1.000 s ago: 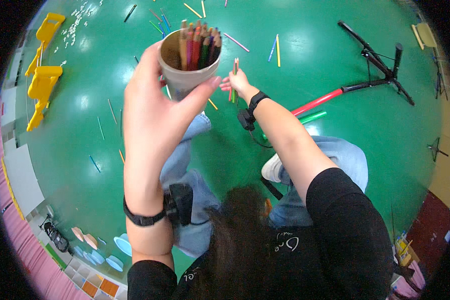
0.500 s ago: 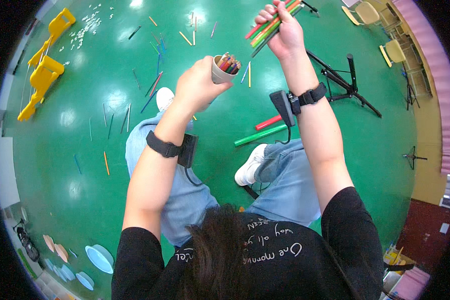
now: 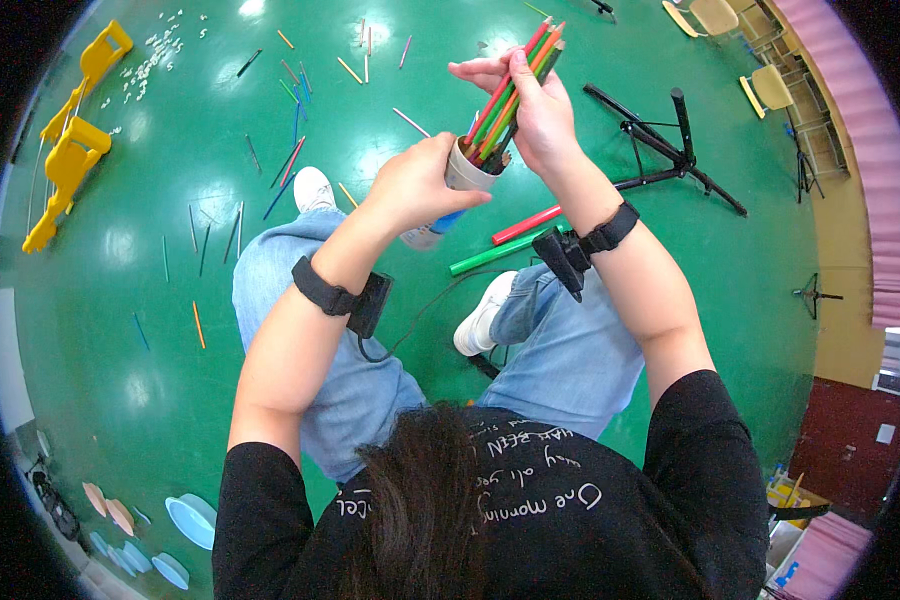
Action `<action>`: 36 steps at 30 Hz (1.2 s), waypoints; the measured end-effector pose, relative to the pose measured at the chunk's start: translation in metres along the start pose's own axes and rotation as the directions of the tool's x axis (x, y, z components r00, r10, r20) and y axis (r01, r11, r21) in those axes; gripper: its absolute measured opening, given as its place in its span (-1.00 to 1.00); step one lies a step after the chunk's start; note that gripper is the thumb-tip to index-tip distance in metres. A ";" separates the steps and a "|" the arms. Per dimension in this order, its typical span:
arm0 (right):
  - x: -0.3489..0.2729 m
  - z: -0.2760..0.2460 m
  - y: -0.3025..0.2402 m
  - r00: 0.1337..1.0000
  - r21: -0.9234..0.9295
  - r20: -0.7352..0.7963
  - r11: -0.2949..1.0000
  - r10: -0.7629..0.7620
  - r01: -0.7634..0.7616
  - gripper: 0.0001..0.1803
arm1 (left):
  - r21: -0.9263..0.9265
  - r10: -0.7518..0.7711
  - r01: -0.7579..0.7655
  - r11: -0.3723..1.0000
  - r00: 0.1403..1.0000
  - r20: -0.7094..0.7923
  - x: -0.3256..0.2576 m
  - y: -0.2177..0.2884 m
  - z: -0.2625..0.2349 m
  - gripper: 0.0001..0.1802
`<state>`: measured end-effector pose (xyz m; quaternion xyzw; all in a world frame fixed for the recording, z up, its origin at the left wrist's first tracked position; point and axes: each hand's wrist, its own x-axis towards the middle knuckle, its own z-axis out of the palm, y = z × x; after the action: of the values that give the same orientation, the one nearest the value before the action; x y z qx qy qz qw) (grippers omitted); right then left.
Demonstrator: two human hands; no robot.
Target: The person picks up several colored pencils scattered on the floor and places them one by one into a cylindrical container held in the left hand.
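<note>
- Cup, pale with blue lower down, tilts with its mouth to the upper right, held above the green floor between the person's knees.
- The left hand is wrapped round the cup, thumb along the near side, curled firmly on it.
- The right hand grips a bundle of coloured pencils between thumb and palm, its other fingers stretched out loosely to the left; red, green, orange and dark ones show.
- The lower ends of that bundle are inside the cup's mouth, the tips pointing up and away.
- Each wrist wears a black strap with a small black box.
- Loose pencils lie scattered over the floor, mostly to the left and ahead.
- A red tube and a green tube lie just beside each other, below the cup and to its right.
- A black tripod lies to the right of the right hand.
- A yellow frame stands far left; pale blue bowls sit at lower left.
</note>
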<state>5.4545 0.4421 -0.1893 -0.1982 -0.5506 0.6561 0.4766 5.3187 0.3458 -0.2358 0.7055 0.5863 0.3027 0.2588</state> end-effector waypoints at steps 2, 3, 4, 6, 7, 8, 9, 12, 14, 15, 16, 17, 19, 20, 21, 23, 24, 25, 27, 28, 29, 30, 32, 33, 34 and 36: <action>-0.002 0.003 0.005 0.996 -0.033 0.007 0.996 0.089 -0.089 -0.74 | 0.011 -0.001 0.002 1.000 1.000 -0.026 0.000 -0.004 0.001 -0.34; -0.005 0.004 0.008 0.993 -0.007 -0.013 0.993 0.114 -0.114 -0.73 | 0.012 -0.004 0.004 1.000 1.000 -0.023 0.000 -0.004 0.000 -0.34; -0.006 0.003 0.011 0.993 -0.004 -0.014 0.993 0.117 -0.117 -0.73 | 0.046 -0.001 0.002 0.999 0.999 -0.033 0.000 -0.003 -0.001 -0.34; -0.008 0.001 0.017 0.992 -0.174 -0.055 0.977 0.111 -0.119 -0.70 | 0.081 0.000 0.003 0.997 0.999 -0.039 0.000 -0.001 -0.003 -0.35; -0.008 -0.001 0.019 0.992 -0.171 -0.055 0.978 0.114 -0.122 -0.70 | 0.105 -0.013 0.015 0.994 1.000 -0.027 0.001 0.000 -0.004 -0.35; -0.009 -0.003 0.021 0.992 -0.188 -0.053 0.974 0.116 -0.124 -0.70 | 0.129 -0.025 0.027 0.991 1.000 -0.015 0.001 0.001 -0.005 -0.35; -0.009 -0.006 0.022 0.992 -0.207 -0.053 0.970 0.117 -0.125 -0.69 | 0.129 -0.025 0.027 0.991 1.000 -0.012 0.002 0.002 -0.005 -0.35; -0.008 -0.013 0.027 0.994 -0.226 -0.034 0.968 0.104 -0.109 -0.69 | 0.089 -0.037 0.042 0.995 0.998 -0.059 0.003 0.001 -0.005 -0.35; -0.009 -0.014 0.030 0.995 -0.226 -0.050 0.969 0.089 -0.099 -0.72 | 0.085 -0.015 0.023 0.996 0.995 -0.094 0.003 -0.003 -0.006 -0.34; -0.009 -0.015 0.031 0.995 -0.229 -0.067 0.969 0.074 -0.088 -0.75 | 0.085 -0.015 0.023 0.996 0.996 -0.093 0.003 -0.003 -0.006 -0.34; -0.010 -0.015 0.032 0.995 -0.229 -0.068 0.969 0.075 -0.089 -0.75 | 0.087 -0.029 0.037 0.996 0.995 -0.099 0.003 -0.002 -0.007 -0.33; -0.011 -0.015 0.033 0.996 -0.231 -0.066 0.970 0.064 -0.078 -0.78 | 0.088 -0.042 0.052 0.995 0.994 -0.106 0.003 -0.002 -0.008 -0.32; -0.013 -0.017 0.037 0.996 -0.233 -0.066 0.970 0.054 -0.068 -0.81 | 0.087 -0.035 0.045 0.995 0.993 -0.113 0.003 -0.002 -0.008 -0.33; -0.013 -0.019 0.040 0.997 -0.271 -0.053 0.960 0.061 -0.073 -0.81 | 0.085 -0.028 0.038 0.996 0.992 -0.122 0.003 -0.002 -0.008 -0.34; -0.013 -0.020 0.041 0.997 -0.307 -0.040 0.949 0.068 -0.077 -0.81 | 0.086 -0.029 0.039 0.995 0.992 -0.121 0.003 -0.002 -0.009 -0.34; -0.013 -0.021 0.042 0.996 -0.302 -0.020 0.949 0.087 -0.089 -0.80 | 0.084 -0.030 0.040 0.996 0.992 -0.121 0.003 -0.002 -0.011 -0.35; -0.013 -0.022 0.043 0.994 -0.300 0.001 0.949 0.105 -0.100 -0.79 | 0.085 -0.030 0.040 0.996 0.992 -0.120 0.003 -0.003 -0.011 -0.35; -0.014 -0.022 0.044 0.994 -0.299 0.000 0.949 0.105 -0.100 -0.79 | 0.088 -0.046 0.055 0.995 0.994 -0.097 0.003 -0.003 -0.012 -0.37; -0.014 -0.022 0.045 0.992 -0.302 0.001 0.945 0.128 -0.121 -0.80 | 0.093 -0.062 0.069 0.993 0.995 -0.073 0.003 -0.004 -0.012 -0.37; -0.014 -0.022 0.045 0.992 -0.301 0.000 0.946 0.127 -0.121 -0.80 | 0.096 -0.058 0.067 0.993 0.994 -0.092 0.003 -0.004 -0.012 -0.38; -0.014 -0.022 0.046 0.991 -0.302 -0.002 0.944 0.137 -0.131 -0.79 | 0.100 -0.054 0.065 0.993 0.992 -0.111 0.003 -0.004 -0.012 -0.37; -0.014 -0.021 0.046 0.989 -0.303 -0.003 0.942 0.147 -0.141 -0.79 | 0.101 -0.055 0.066 0.993 0.992 -0.110 0.002 -0.005 -0.012 -0.37; -0.015 -0.020 0.045 0.987 -0.310 0.004 0.939 0.159 -0.150 -0.78 | 0.119 -0.063 0.075 0.990 0.993 -0.102 0.002 -0.006 -0.012 -0.40; -0.015 -0.020 0.045 0.985 -0.318 0.012 0.935 0.170 -0.157 -0.77 | 0.119 -0.062 0.074 0.990 0.993 -0.102 0.002 -0.006 -0.012 -0.40; -0.015 -0.021 0.044 0.985 -0.318 0.011 0.935 0.170 -0.158 -0.77 | 0.116 -0.055 0.068 0.991 0.992 -0.111 0.002 -0.006 -0.012 -0.41; -0.013 -0.024 0.044 0.987 -0.548 0.059 0.832 0.146 -0.091 -0.76 | 0.114 -0.048 0.062 0.992 0.992 -0.120 0.002 -0.006 -0.012 -0.42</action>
<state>5.4613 0.4467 -0.2398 -0.3264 -0.7231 0.5104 0.3316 5.3060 0.3487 -0.2323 0.6840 0.6365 0.3013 0.1903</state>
